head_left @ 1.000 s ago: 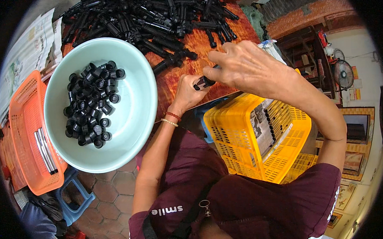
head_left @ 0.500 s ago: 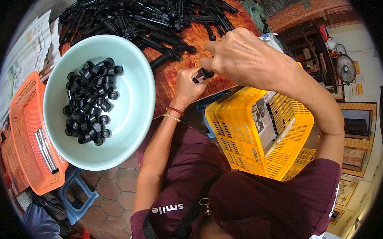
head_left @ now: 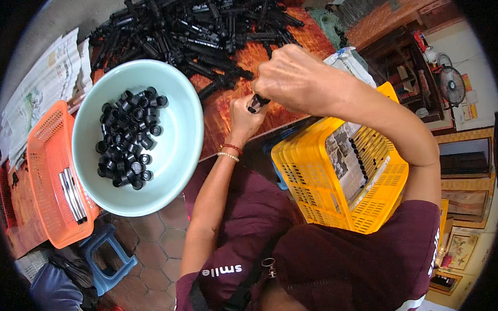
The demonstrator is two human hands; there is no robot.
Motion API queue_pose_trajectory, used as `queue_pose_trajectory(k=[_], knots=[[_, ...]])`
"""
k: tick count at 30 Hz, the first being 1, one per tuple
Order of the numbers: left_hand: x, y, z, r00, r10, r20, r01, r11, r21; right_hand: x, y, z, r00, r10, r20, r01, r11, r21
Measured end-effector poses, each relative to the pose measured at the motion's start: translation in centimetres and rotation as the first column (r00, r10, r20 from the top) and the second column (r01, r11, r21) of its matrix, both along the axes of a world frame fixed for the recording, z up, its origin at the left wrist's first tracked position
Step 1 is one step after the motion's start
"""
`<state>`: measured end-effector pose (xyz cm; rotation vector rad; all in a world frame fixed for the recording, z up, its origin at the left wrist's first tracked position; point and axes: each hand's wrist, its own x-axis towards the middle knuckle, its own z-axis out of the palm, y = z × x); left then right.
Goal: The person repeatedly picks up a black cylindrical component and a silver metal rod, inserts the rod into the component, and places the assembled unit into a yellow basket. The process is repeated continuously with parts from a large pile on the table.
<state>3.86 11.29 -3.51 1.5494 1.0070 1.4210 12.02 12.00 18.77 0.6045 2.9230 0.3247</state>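
Close together over the near edge of the table, both my hands are closed around one short black tubular part (head_left: 256, 103). My left hand (head_left: 244, 120), with two bead bracelets on its wrist, grips its lower portion. Curled over the part's other end is my right hand (head_left: 293, 80), knuckles up; its fingertips are hidden behind it. Beyond the hands lies a heap of long black tubular pieces (head_left: 201, 34) on the table. To the left, a pale blue basin (head_left: 180, 152) holds many small black caps (head_left: 128, 132).
An orange basket (head_left: 52, 162) with several silver tubes (head_left: 72, 192) sits left of the basin, near folded newspapers (head_left: 43, 86). At right, a yellow crate (head_left: 310, 181) contains rows of dark-ended rods and newspaper. A blue stool (head_left: 107, 259) stands on the tiled floor.
My right hand has turned at the wrist, its fingers curling in more tightly over the part. The left hand keeps its grip. The whole view has shifted slightly.
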Motion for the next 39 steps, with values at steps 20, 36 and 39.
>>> queue_pose_trajectory(k=[20,36,39], knots=[[-3.0,0.0,1.0,0.923,-0.222,0.315,0.360,0.789,-0.498,19.4,6.5,-16.4,-0.330,-0.943,0.033,0.145,-0.085,-0.986],[-5.4,-4.8,4.2,0.755,-0.227,0.615,0.569,0.692,-0.443,18.3,11.1,-21.0,0.092,-0.947,-0.307,0.947,0.179,-0.265],[-5.6,-5.2,4.0,0.740,-0.275,0.614,0.586,0.713,-0.386,18.1,10.3,-20.8,0.128,-0.933,-0.337,0.950,0.213,-0.229]])
